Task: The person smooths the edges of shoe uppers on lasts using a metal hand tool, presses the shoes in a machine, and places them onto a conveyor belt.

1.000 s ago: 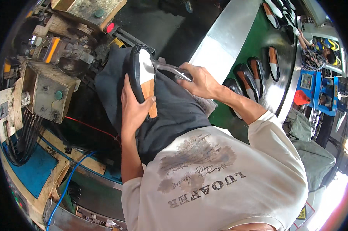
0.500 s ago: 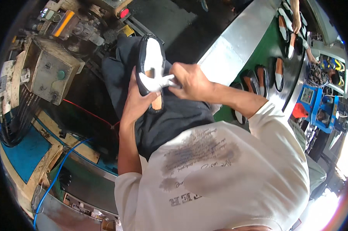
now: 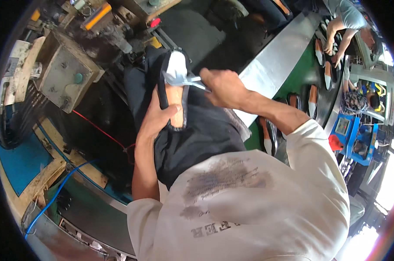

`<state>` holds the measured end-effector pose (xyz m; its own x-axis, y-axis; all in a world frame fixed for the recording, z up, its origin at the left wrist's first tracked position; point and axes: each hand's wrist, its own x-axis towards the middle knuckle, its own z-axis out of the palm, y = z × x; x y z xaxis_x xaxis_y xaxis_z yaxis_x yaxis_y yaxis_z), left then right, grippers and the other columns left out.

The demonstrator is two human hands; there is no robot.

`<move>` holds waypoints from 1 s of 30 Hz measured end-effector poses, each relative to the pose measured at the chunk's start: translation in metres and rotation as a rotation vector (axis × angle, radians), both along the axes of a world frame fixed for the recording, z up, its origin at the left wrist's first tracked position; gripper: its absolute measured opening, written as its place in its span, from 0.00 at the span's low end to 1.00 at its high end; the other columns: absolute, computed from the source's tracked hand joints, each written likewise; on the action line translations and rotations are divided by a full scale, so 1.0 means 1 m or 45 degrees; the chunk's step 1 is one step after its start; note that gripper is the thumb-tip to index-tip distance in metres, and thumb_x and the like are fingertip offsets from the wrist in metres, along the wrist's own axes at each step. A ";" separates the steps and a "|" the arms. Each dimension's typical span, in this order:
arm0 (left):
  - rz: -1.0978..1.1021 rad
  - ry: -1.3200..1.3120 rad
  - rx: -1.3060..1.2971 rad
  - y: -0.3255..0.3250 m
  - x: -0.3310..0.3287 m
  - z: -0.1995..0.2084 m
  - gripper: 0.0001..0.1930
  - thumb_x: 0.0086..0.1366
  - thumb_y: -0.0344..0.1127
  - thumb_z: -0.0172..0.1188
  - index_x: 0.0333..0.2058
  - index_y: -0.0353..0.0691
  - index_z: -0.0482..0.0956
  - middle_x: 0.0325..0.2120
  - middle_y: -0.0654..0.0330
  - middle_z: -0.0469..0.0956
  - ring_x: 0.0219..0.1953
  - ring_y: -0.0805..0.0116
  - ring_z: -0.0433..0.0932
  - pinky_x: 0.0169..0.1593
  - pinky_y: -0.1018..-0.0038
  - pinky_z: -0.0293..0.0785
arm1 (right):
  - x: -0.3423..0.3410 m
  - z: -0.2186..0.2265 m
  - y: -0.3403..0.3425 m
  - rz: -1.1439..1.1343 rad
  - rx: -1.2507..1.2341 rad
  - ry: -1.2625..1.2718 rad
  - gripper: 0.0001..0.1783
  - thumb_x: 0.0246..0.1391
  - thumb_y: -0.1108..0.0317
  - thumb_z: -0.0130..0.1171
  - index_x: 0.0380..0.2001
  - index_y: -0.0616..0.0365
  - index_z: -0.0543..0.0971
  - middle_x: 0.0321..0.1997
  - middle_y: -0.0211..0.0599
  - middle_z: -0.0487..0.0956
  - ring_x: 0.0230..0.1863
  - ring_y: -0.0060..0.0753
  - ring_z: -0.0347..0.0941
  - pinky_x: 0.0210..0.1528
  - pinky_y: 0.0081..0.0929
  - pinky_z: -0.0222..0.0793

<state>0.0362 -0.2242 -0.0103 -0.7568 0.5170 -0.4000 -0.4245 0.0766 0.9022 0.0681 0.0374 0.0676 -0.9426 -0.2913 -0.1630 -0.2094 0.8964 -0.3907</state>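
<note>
Both hands work on a shoe (image 3: 174, 89) held over the person's dark-trousered lap, near the middle of the scene; the left hand (image 3: 155, 117) wraps around the shoe's near end, fingers curled against the tan insole and thumb on the black outer side, while the right hand (image 3: 223, 87) is closed in a pinch on a strip of pale grey material (image 3: 181, 79) that runs across the shoe's white-lined far end; the shoe lies sole side away, its opening facing up, tilted so its far end points toward the machinery; to the far left stands a grey metal control box (image 3: 66, 71) with a green button, beside worn machine parts with an orange bar (image 3: 97, 16) and a red light (image 3: 155, 22); a red cable (image 3: 99, 128) and a blue cable (image 3: 53, 195) trail over the floor at the left; on the right a green conveyor belt (image 3: 306, 71) with a bare metal edge carries more shoes (image 3: 312, 100) with tan insoles; at the far right another person (image 3: 349, 24) in a grey shirt bends over the belt, hands on a shoe; blue bins (image 3: 356, 139) sit beyond the belt
</note>
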 end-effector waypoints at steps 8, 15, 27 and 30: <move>0.001 0.186 -0.154 -0.008 0.021 0.004 0.48 0.62 0.28 0.70 0.77 0.32 0.55 0.69 0.48 0.69 0.72 0.55 0.68 0.75 0.63 0.61 | 0.046 -0.060 0.025 -0.231 0.067 -0.389 0.23 0.52 0.68 0.66 0.48 0.58 0.69 0.36 0.59 0.83 0.43 0.71 0.82 0.45 0.59 0.77; -0.374 1.086 -1.128 0.040 0.042 0.067 0.51 0.56 0.40 0.76 0.76 0.47 0.60 0.73 0.34 0.60 0.77 0.36 0.58 0.64 0.27 0.65 | 0.166 -0.144 0.098 -0.891 0.081 -0.458 0.28 0.56 0.61 0.70 0.53 0.64 0.73 0.46 0.66 0.83 0.51 0.69 0.81 0.55 0.57 0.77; -0.714 1.666 -0.822 0.074 0.025 0.104 0.40 0.58 0.38 0.76 0.68 0.37 0.72 0.72 0.42 0.67 0.76 0.44 0.63 0.74 0.41 0.60 | 0.066 -0.084 0.028 -0.185 -0.311 0.258 0.60 0.39 0.66 0.80 0.77 0.60 0.61 0.74 0.48 0.71 0.79 0.51 0.63 0.83 0.68 0.46; -0.093 1.346 -0.309 0.041 -0.002 0.103 0.42 0.62 0.34 0.72 0.72 0.31 0.66 0.74 0.42 0.65 0.77 0.45 0.62 0.79 0.49 0.53 | 0.076 -0.097 0.030 -0.385 -0.510 0.213 0.55 0.44 0.65 0.80 0.75 0.57 0.63 0.74 0.47 0.71 0.78 0.54 0.64 0.83 0.72 0.43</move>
<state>0.0339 -0.1833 0.0930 -0.7487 0.5701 0.3383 0.5711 0.2956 0.7658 0.1444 0.0674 -0.0293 -0.9978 -0.0108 0.0650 -0.0532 0.7136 -0.6985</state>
